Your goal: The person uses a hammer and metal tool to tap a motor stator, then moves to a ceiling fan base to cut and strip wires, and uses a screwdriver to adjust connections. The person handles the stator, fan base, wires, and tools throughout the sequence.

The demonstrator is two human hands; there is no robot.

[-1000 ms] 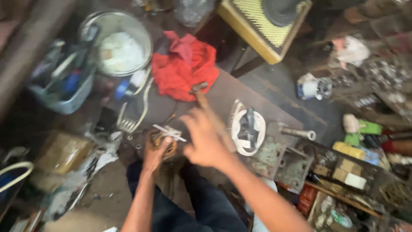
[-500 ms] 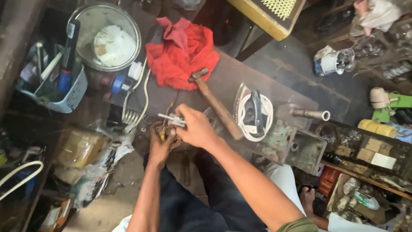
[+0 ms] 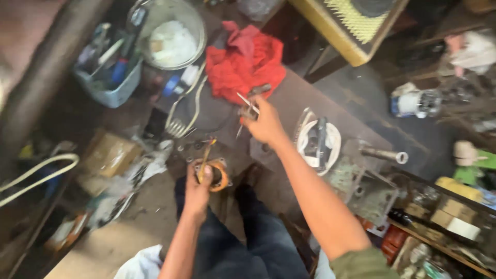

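My left hand (image 3: 198, 187) grips a round metal part wound with copper wire (image 3: 221, 175) at the near edge of the dark workbench (image 3: 305, 98). A thin brownish stick (image 3: 206, 153) stands up from that part beside my thumb. My right hand (image 3: 264, 124) is farther up the bench, closed on a thin metal tool (image 3: 247, 106) whose tips point up-left. It sits just below the red cloth (image 3: 245, 62) and beside a hammer handle (image 3: 260, 90). The two hands are apart.
A metal bowl with white contents (image 3: 173, 33) and a blue basket of tools (image 3: 106, 75) stand at the upper left. A white coiled cable (image 3: 318, 140), a metal pipe (image 3: 383, 154) and grey metal housings (image 3: 361, 188) lie to the right. A yellow box (image 3: 356, 20) is behind.
My right hand has left the wound part and moved up toward the red cloth with the thin metal tool. My left hand still holds the part.
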